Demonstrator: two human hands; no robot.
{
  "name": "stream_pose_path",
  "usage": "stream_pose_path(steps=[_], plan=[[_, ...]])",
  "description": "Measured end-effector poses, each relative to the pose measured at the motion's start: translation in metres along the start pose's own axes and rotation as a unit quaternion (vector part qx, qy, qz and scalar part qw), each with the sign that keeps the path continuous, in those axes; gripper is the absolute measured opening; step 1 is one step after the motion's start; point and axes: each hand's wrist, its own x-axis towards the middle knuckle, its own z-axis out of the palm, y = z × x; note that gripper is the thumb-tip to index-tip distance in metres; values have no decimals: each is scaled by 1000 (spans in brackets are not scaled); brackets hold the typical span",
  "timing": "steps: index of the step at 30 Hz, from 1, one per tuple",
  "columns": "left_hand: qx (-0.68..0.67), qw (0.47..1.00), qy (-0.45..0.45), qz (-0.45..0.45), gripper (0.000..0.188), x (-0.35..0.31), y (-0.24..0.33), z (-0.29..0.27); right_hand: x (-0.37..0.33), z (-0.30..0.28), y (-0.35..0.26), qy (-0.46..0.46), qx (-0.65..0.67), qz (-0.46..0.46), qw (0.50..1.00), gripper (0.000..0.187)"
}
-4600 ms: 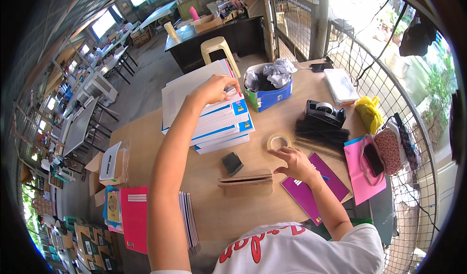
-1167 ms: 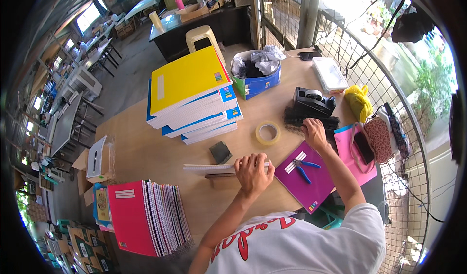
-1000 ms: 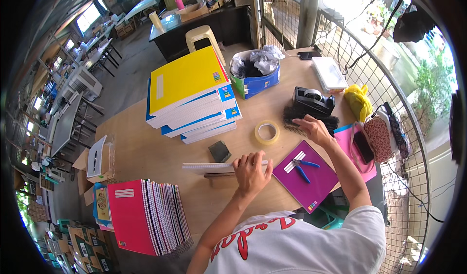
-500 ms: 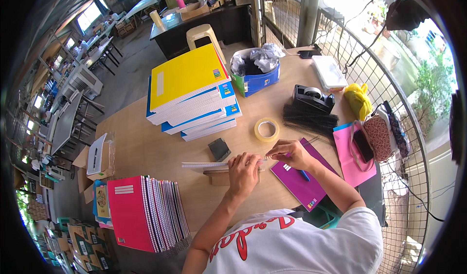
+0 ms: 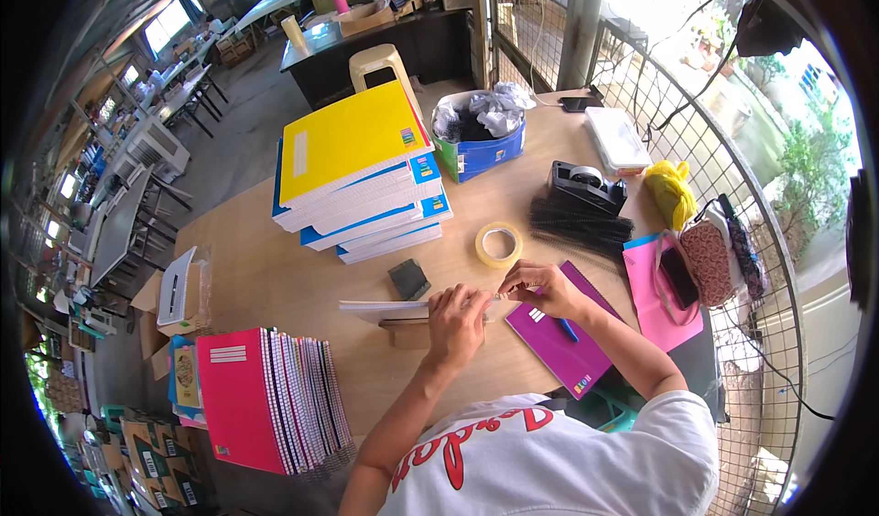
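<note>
My left hand (image 5: 458, 324) is closed over a thin notebook (image 5: 374, 306), seen edge-on with its white pages showing. Against its near side is a wooden block (image 5: 407, 333), partly covered by the same hand. At the notebook's right end, my right hand (image 5: 542, 287) pinches something too small to make out, fingertips close to those of the left. Under the right forearm lies a purple notebook (image 5: 558, 351) with a blue pen (image 5: 569, 330) on it. A dark square block (image 5: 409, 280) and a roll of clear tape (image 5: 499, 244) lie just beyond my hands.
Notebooks are piled high under a yellow cover (image 5: 352, 141); a red-covered row (image 5: 243, 401) stands near left. Farther right are black spiral coils (image 5: 581, 223), a tape dispenser (image 5: 586, 188), a blue-green bin (image 5: 485, 154), a pink folder (image 5: 645, 282) and a phone (image 5: 679, 278). Wire mesh (image 5: 732, 159) borders the table.
My right fingertips have shifted slightly left and down, nearer to the left hand. My left hand keeps its hold on the notebook.
</note>
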Motion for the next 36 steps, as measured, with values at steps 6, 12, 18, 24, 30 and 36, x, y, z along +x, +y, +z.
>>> stream_pose_path(steps=[6,12,18,24,30,36], plan=[[5,998,27,61,19,-36,-1,-2,1,-9,-21,-82,14,17,996,16],[10,996,35,86,25,-45,3,-4,-3,-1,-15,-133,-11,-52,990,13],[19,995,25,91,23,-48,2,-3,-2,5,-20,-141,-15,-62,988,17],[-5,998,63,-27,9,-18,12,-1,-9,6,-19,-86,-145,-50,984,17],[7,1000,10,-6,9,-15,3,-6,-10,9,-35,-37,-158,7,987,15],[11,1000,4,26,17,-18,-1,-7,-18,25,-29,-26,-199,-31,979,24]])
